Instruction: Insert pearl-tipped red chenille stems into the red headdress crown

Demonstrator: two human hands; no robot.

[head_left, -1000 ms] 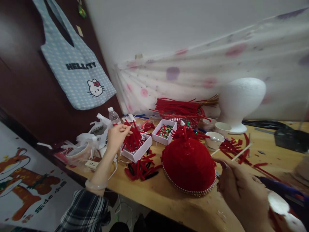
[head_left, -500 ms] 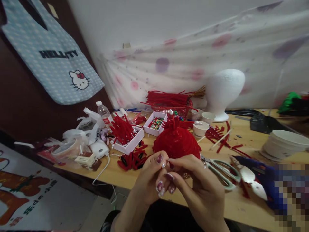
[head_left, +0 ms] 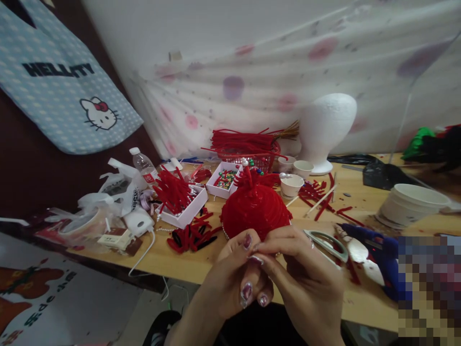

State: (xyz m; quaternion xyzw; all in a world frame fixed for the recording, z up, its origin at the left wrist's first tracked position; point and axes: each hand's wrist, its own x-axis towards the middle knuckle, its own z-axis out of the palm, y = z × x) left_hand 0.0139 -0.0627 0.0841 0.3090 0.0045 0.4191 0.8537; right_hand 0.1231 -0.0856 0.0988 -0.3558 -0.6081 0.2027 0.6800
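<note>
My left hand [head_left: 234,269] and my right hand [head_left: 302,274] meet above the table's front edge, fingertips pinched together. Whatever sits between them is too small or too hidden to make out. Just beyond my fingers stands a red dome-shaped piece [head_left: 255,211] wound from fuzzy stems, with pearl trim along its lower rim and upright stems on top. Scissors [head_left: 329,245] with pale green handles lie right of it, partly covered by my right hand. Left of the dome is a pile of short red and black fuzzy pieces [head_left: 190,238].
Behind are a white box of red stems [head_left: 183,216], a box of small beads [head_left: 218,187], a red basket [head_left: 252,158], paper cups [head_left: 291,186] and a white foam head [head_left: 327,129]. To the right lie a blue glue gun [head_left: 370,245] and a white tub [head_left: 410,204]. A bottle [head_left: 142,166] stands left.
The view has shifted, so the table's things sit further left and a little higher. My fingertips have drawn closer together, and my right hand covers more of the scissors.
</note>
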